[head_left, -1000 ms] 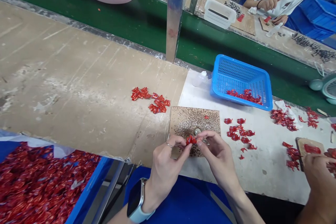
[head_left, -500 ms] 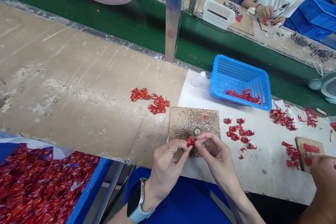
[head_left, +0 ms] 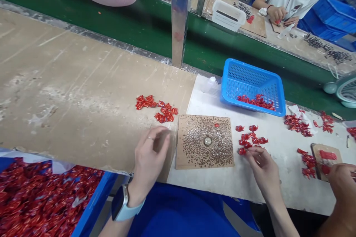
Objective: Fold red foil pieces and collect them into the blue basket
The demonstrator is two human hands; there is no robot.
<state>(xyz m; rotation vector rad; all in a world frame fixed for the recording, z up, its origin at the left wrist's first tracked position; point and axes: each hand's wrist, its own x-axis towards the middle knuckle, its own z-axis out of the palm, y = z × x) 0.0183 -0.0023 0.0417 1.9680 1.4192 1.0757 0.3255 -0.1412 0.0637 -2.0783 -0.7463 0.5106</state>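
My left hand (head_left: pixel 151 153) hovers at the left of a speckled cardboard square (head_left: pixel 191 159), thumb and fingers apart with nothing visible between them. Just beyond it on the table lies a cluster of small glossy red plastic pieces (head_left: pixel 166 113). My right hand (head_left: pixel 264 168) is at the right of the cardboard, its fingertips closed at the edge of one red piece (head_left: pixel 241 151). That piece sits at the near side of a second group of red pieces (head_left: pixel 260 140), some partly hidden by my fingers. A round, shiny blob (head_left: pixel 207 141) is in the middle of the cardboard.
A blue basket (head_left: pixel 253 105) holding red pieces stands behind, beside a small clear bottle (head_left: pixel 208 84). A blue bin of red pieces (head_left: pixel 50 196) is at lower left. A co-worker's hand (head_left: pixel 345 181) is at the right edge. A metal post (head_left: pixel 178 26) rises at the table's back edge.
My hands have parted from above the cardboard. My right hand has carried a red piece right to the group there; my left hand has moved left and opened.
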